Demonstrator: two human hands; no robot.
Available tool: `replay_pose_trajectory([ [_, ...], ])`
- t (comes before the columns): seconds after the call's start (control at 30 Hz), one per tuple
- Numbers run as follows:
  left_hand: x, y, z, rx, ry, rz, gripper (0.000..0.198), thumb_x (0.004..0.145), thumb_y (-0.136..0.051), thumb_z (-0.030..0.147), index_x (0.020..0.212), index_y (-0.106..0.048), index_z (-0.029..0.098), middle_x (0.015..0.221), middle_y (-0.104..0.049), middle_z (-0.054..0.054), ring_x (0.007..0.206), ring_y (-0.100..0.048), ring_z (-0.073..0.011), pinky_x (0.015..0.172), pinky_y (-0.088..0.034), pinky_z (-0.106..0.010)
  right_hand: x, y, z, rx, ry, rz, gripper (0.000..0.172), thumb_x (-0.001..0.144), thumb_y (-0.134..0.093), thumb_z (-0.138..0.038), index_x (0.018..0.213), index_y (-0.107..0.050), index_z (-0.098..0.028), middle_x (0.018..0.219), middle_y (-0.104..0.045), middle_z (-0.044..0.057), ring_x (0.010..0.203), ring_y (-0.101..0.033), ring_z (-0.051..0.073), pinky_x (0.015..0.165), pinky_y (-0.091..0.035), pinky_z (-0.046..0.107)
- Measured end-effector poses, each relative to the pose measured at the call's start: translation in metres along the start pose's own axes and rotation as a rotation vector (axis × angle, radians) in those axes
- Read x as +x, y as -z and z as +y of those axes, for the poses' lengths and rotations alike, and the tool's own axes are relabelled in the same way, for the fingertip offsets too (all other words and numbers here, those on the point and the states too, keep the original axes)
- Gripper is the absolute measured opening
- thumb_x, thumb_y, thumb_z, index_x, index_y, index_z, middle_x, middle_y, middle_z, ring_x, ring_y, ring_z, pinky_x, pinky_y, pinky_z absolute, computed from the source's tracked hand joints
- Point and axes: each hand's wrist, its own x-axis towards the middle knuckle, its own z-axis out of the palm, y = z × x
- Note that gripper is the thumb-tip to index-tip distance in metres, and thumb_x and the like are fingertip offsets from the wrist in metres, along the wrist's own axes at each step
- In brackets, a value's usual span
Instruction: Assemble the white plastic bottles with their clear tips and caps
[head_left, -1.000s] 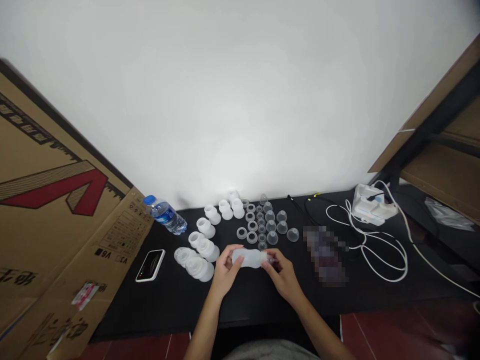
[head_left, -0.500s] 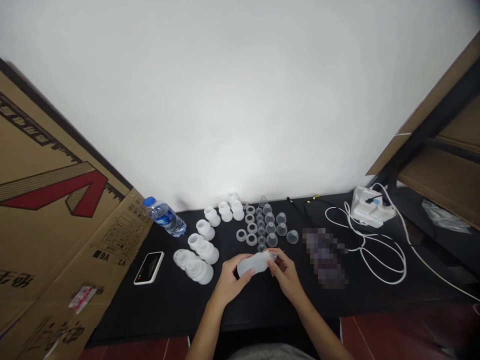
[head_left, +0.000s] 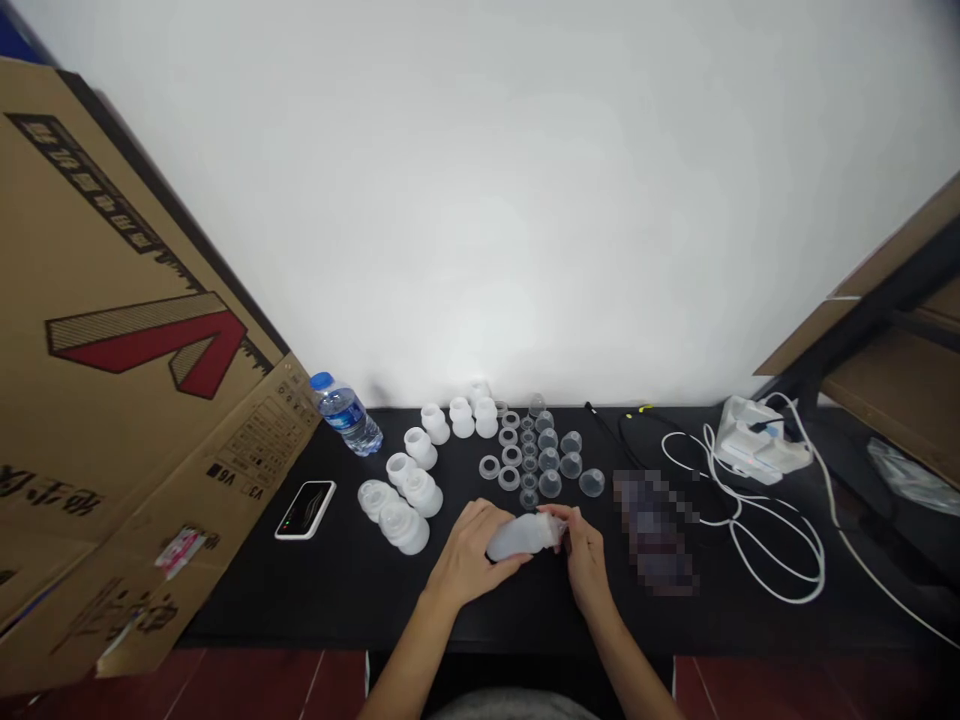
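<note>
A frosted white baby bottle [head_left: 516,538] lies tilted above the front of the black table, its top end to the right. My left hand [head_left: 471,550] is wrapped round its body. At the top end, the fingers of my right hand [head_left: 586,560] pinch the clear nipple [head_left: 560,527]; the fingertips partly cover it. Just beyond the hands lie several translucent rings [head_left: 510,478], small clear nipples [head_left: 529,481] and clear dome caps [head_left: 550,485] in rough columns. To the left stand several open white bottles [head_left: 421,449], and nearer ones with clear tops fitted [head_left: 403,528].
A water bottle [head_left: 347,416] and a white-framed phone [head_left: 305,510] are at the left, beside a large cardboard box [head_left: 150,300]. At the right are a white plug-in device [head_left: 759,440], a looped white cable [head_left: 784,600] and a pixelated patch [head_left: 656,535]. A white wall rises behind.
The view has shifted slightly, so the table items appear a little farther right. Both hands still hold the bottle, and my right fingers have shifted round its nipple end.
</note>
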Motion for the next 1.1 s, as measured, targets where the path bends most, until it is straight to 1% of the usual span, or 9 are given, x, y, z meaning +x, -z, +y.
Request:
replay_pose_trajectory([
  [0.1,0.000,-0.001,0.000,0.013,0.005,-0.008,0.040,0.094,-0.081,0.045,0.128,-0.071,0.026,0.110,-0.076,-0.010,0.103,-0.068,-0.0314,0.092,-0.055,-0.048,-0.004,0.001,0.001,-0.058,0.006,0.065,0.067,0.103,-0.051,-0.074,0.109,-0.088,-0.019,0.065,-0.060,0.003,0.058,-0.047,0.018,0.055,-0.041,0.030],
  [0.2,0.001,-0.002,-0.001,0.029,0.012,-0.020,0.041,0.096,-0.080,0.043,0.132,-0.069,0.027,0.116,-0.075,-0.010,0.110,-0.068,-0.0323,0.097,-0.054,-0.050,-0.008,0.000,0.001,-0.063,0.016,0.095,0.063,0.104,-0.053,-0.071,0.119,-0.086,-0.019,0.077,-0.065,0.005,0.062,-0.049,0.018,0.057,-0.042,0.030],
  [0.3,0.001,-0.004,-0.003,0.050,0.001,-0.017,0.043,0.095,-0.082,0.042,0.133,-0.068,0.027,0.121,-0.075,-0.010,0.112,-0.068,-0.0323,0.099,-0.053,-0.050,-0.011,-0.001,-0.001,-0.074,0.042,0.105,0.060,0.107,-0.051,-0.066,0.124,-0.084,-0.019,0.074,-0.059,0.003,0.063,-0.049,0.018,0.059,-0.041,0.030],
  [0.47,0.000,-0.006,-0.004,0.068,-0.015,-0.013,0.046,0.093,-0.084,0.043,0.133,-0.069,0.026,0.119,-0.074,-0.009,0.110,-0.067,-0.0306,0.099,-0.054,-0.048,-0.011,-0.002,-0.008,-0.075,0.089,0.106,0.060,0.108,-0.048,-0.066,0.120,-0.084,-0.020,0.065,-0.048,-0.002,0.057,-0.044,0.017,0.055,-0.038,0.030],
  [0.6,0.001,-0.006,-0.003,0.100,-0.035,-0.014,0.048,0.094,-0.083,0.043,0.137,-0.070,0.027,0.119,-0.074,-0.010,0.108,-0.067,-0.0308,0.096,-0.054,-0.048,-0.010,-0.002,-0.009,-0.047,0.086,0.140,0.062,0.108,-0.045,-0.069,0.116,-0.083,-0.020,0.063,-0.050,-0.002,0.055,-0.046,0.017,0.054,-0.039,0.031],
  [0.73,0.001,-0.008,-0.005,0.139,-0.053,0.023,0.047,0.094,-0.082,0.042,0.138,-0.072,0.029,0.116,-0.073,-0.011,0.104,-0.068,-0.0306,0.092,-0.056,-0.047,-0.007,-0.003,-0.009,0.024,0.029,0.150,0.066,0.109,-0.040,-0.071,0.113,-0.080,-0.019,0.065,-0.053,-0.001,0.054,-0.048,0.018,0.052,-0.039,0.031],
  [0.9,-0.002,-0.014,-0.009,0.174,-0.023,0.061,0.046,0.095,-0.081,0.045,0.137,-0.073,0.029,0.102,-0.071,-0.009,0.093,-0.066,-0.0286,0.084,-0.057,-0.044,0.002,-0.004,-0.008,0.308,-0.033,0.050,0.071,0.106,-0.031,-0.078,0.114,-0.073,-0.023,0.065,-0.051,-0.002,0.050,-0.045,0.018,0.050,-0.041,0.031],
  [1.0,-0.002,-0.014,-0.007,0.140,0.016,0.050,0.044,0.098,-0.077,0.044,0.139,-0.070,0.029,0.109,-0.071,-0.009,0.098,-0.067,-0.0294,0.090,-0.058,-0.046,0.004,-0.005,-0.007,0.410,-0.028,0.019,0.068,0.106,-0.033,-0.078,0.115,-0.071,-0.022,0.065,-0.052,-0.002,0.049,-0.046,0.017,0.050,-0.042,0.031],
  [1.1,-0.004,-0.013,-0.003,0.053,0.084,0.065,0.039,0.102,-0.072,0.040,0.139,-0.066,0.028,0.120,-0.072,-0.011,0.110,-0.069,-0.0304,0.097,-0.058,-0.046,0.005,-0.005,-0.006,0.400,-0.015,0.019,0.066,0.107,-0.034,-0.076,0.112,-0.071,-0.022,0.065,-0.052,-0.002,0.050,-0.047,0.017,0.050,-0.039,0.031],
])
